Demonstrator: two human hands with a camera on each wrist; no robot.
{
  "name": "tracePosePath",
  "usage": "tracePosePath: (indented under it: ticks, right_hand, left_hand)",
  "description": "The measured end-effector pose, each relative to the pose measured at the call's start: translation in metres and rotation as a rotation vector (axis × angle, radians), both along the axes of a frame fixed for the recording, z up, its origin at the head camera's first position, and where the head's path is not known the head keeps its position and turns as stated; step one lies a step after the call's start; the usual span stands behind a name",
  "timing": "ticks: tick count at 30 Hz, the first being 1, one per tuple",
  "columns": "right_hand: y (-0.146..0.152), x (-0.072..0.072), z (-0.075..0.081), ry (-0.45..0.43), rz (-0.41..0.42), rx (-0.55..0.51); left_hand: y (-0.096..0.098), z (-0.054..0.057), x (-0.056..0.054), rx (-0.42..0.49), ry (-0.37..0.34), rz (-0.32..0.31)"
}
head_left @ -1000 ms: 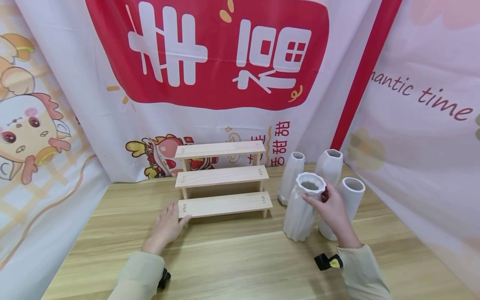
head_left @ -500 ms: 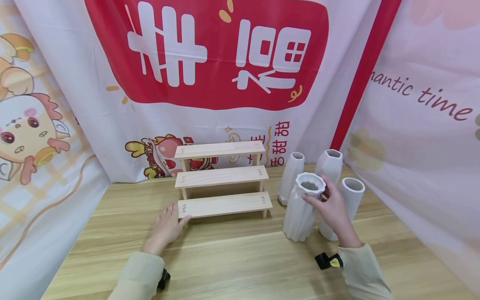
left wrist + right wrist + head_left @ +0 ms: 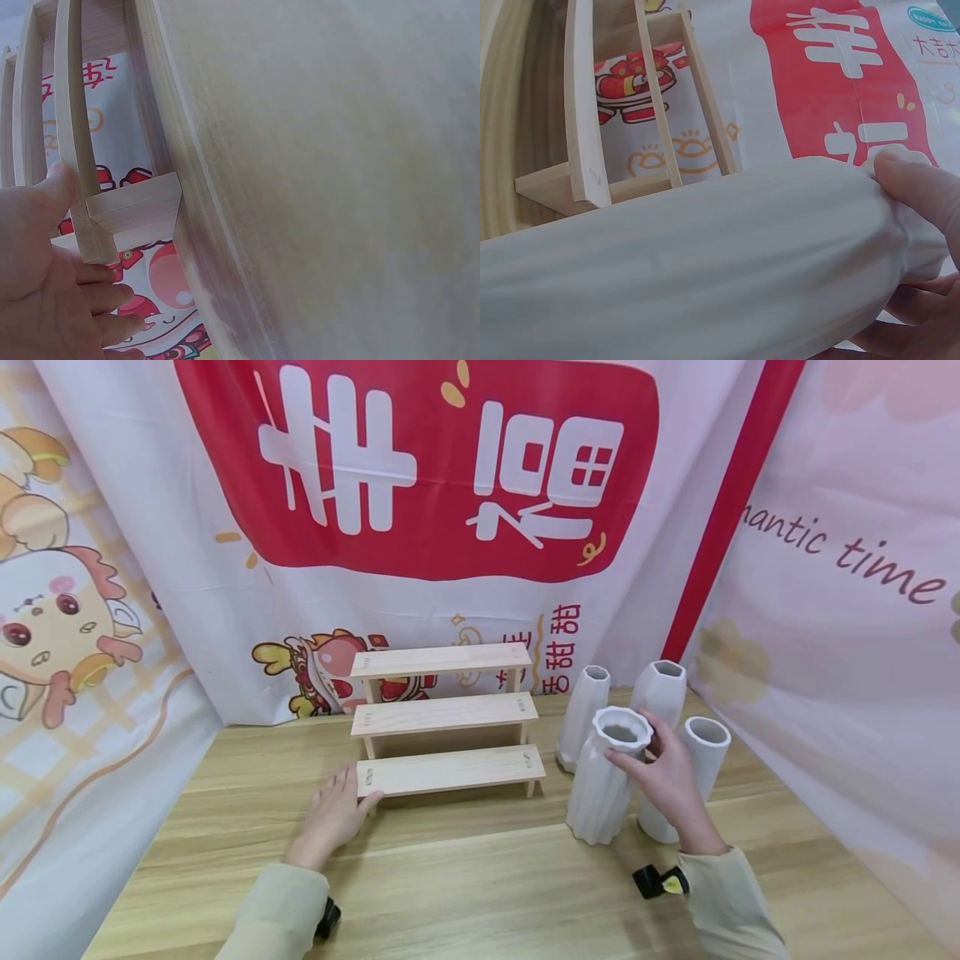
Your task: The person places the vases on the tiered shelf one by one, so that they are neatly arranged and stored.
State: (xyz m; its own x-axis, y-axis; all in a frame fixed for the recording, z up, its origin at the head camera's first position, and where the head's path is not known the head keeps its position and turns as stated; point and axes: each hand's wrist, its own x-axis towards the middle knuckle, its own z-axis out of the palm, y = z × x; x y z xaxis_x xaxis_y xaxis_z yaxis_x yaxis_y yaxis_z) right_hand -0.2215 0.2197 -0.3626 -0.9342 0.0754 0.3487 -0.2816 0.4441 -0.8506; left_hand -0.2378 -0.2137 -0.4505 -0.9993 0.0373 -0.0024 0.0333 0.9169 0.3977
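Note:
In the head view my right hand point(image 3: 666, 777) grips a white ribbed vase point(image 3: 600, 793) by its scalloped neck. The thumb shows on one side and the fingers on the far side in the right wrist view, where the pale vase point(image 3: 705, 255) fills the lower part. The vase stands upright close over the table. My left hand point(image 3: 333, 810) rests at the left end of a three-tier wooden display stand point(image 3: 450, 770). Its thumb lies against the front edge of the lowest shelf point(image 3: 69, 97), with the fairly straight fingers beside that shelf's end.
Around the held vase stand a slim white vase point(image 3: 583, 718), a faceted white vase point(image 3: 660, 693) and a plain cylindrical white vase point(image 3: 707, 756). Printed cloth point(image 3: 420, 602) hangs behind the table point(image 3: 465, 885) and along both sides.

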Motion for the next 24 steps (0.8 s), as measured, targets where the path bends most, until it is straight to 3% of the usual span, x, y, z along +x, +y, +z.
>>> tracePosePath:
  ticks: [11,24]
  right_hand:
    - [-0.001,0.0,0.007,-0.017,0.003,-0.002]
    - [-0.01,-0.001,0.024,0.033,0.015,0.001]
  left_hand:
    - [0.0,0.0,0.0,-0.001,0.001,0.001]
    - [0.0,0.0,0.0,-0.012,0.022,-0.005]
